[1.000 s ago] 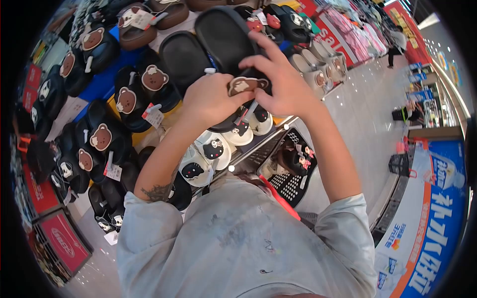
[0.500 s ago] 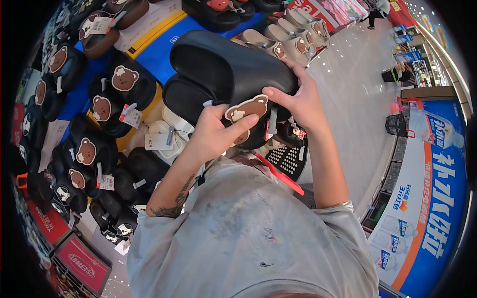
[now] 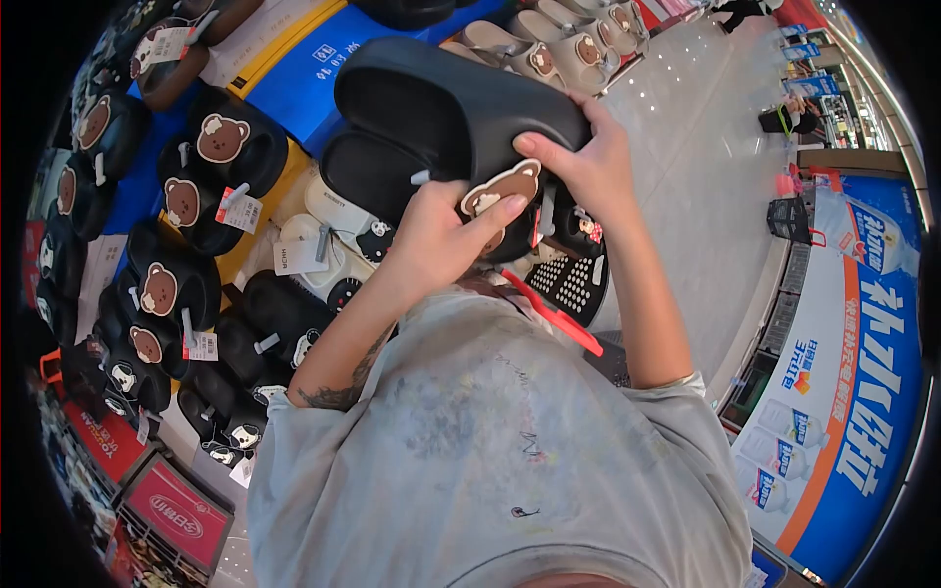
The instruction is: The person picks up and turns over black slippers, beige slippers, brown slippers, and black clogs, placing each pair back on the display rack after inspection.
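Observation:
A pair of black slippers (image 3: 412, 93) with brown bear patches is held up in front of my chest, soles away from me. My left hand (image 3: 446, 230) is closed on the pair near the lower slipper, its thumb lying along the bear patch (image 3: 505, 188). At the toe end, my right hand (image 3: 588, 162) grips the upper slipper, thumb on top and fingers round the far side. A light plastic tag fastener (image 3: 420, 177) shows beside my left hand. White slippers (image 3: 333, 220) with a paper tag (image 3: 300, 257) lie just below the pair.
More black bear slippers (image 3: 223, 137) with price tags crowd the display at left. Beige slippers (image 3: 588, 49) line its far edge. A blue and white advertising panel (image 3: 833, 392) stands at right, beyond the tiled floor (image 3: 686, 196). A red strap (image 3: 554, 323) hangs near my waist.
The slipper pair has tilted slightly and shifted a little to the right and up in view, both hands still on it. The display has slid a little leftward in view.

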`<state>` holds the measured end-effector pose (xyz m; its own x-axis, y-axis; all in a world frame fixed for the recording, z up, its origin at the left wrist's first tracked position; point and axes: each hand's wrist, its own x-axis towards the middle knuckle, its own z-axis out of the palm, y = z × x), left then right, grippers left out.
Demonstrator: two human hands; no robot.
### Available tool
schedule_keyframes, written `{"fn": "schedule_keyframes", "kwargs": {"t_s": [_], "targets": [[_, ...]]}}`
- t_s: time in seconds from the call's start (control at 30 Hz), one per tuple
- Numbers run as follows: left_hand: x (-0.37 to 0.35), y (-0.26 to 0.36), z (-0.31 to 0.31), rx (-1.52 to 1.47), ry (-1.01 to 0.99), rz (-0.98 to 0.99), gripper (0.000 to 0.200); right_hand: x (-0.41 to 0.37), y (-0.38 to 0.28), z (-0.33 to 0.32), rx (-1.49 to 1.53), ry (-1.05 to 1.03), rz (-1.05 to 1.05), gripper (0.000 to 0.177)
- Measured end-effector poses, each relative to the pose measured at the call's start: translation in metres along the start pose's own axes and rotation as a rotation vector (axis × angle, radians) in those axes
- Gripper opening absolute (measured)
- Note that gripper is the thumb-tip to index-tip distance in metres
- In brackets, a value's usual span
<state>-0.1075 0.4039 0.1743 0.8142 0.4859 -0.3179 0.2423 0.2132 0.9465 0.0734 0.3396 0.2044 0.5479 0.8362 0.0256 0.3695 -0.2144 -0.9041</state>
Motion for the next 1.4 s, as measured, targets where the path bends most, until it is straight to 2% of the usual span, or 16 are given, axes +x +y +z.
{"fn": "schedule_keyframes", "kwargs": {"t_s": [0.03,0.1,0.17,0.23,0.3,0.33,0.37,0.43,0.47,0.57,0.6,0.7,0.9,0.97,1.03,1.4], "targets": [[0.001,0.001,0.002,0.028,0.017,-0.016,0.024,0.001,-0.001,-0.003,-0.091,0.021,-0.041,0.078],[0.008,0.004,0.001,0.015,0.015,-0.027,0.026,0.004,0.006,-0.005,-0.053,0.052,-0.035,0.077],[0.015,0.007,-0.002,-0.104,0.038,0.177,0.033,0.008,0.015,-0.009,-0.05,0.092,-0.018,0.077],[0.017,0.015,0.001,-0.173,0.025,0.153,0.033,0.004,0.013,-0.013,-0.068,0.078,-0.093,0.08],[0.019,0.017,0.004,-0.508,0.124,0.175,0.033,-0.004,0.016,-0.016,0.389,0.105,-0.085,0.08],[0.021,0.014,0.003,-0.638,0.151,0.154,0.034,-0.005,0.035,-0.019,0.453,0.138,-0.073,0.081],[0.022,0.013,0.002,-0.633,0.148,0.153,0.034,-0.011,0.05,-0.017,0.457,0.143,-0.074,0.081],[0.026,0.013,0.004,-1.009,0.209,0.158,0.043,-0.029,0.057,-0.008,0.43,0.062,-0.067,0.086],[0.028,0.011,0.005,-1.063,0.177,0.119,0.047,-0.033,0.057,-0.001,0.443,0.078,-0.163,0.089],[0.025,0.009,0.01,-1.303,0.123,0.082,0.041,-0.039,0.041,0.002,0.56,0.126,-0.134,0.096],[0.024,0.009,0.012,-1.3,0.117,0.093,0.044,-0.038,0.043,0.002,0.561,0.131,-0.134,0.096],[0.021,0.008,0.017,-1.46,0.057,0.092,0.046,-0.038,0.05,0.004,0.613,0.121,-0.252,0.101],[0.015,0.005,0.029,-1.445,0.009,0.051,0.053,-0.043,0.059,0.003,0.611,0.105,-0.077,0.095],[0.012,0.007,0.034,-1.402,0.007,0.06,0.055,-0.046,0.057,0.004,0.78,0.102,0.018,0.09],[0.011,0.007,0.038,-1.325,0.138,0.019,0.058,-0.053,0.058,0.007,0.742,0.119,0.02,0.089],[0.009,-0.006,0.046,-1.316,0.214,0.008,0.057,-0.062,0.058,0.012,0.654,0.16,-0.021,0.086]]}}
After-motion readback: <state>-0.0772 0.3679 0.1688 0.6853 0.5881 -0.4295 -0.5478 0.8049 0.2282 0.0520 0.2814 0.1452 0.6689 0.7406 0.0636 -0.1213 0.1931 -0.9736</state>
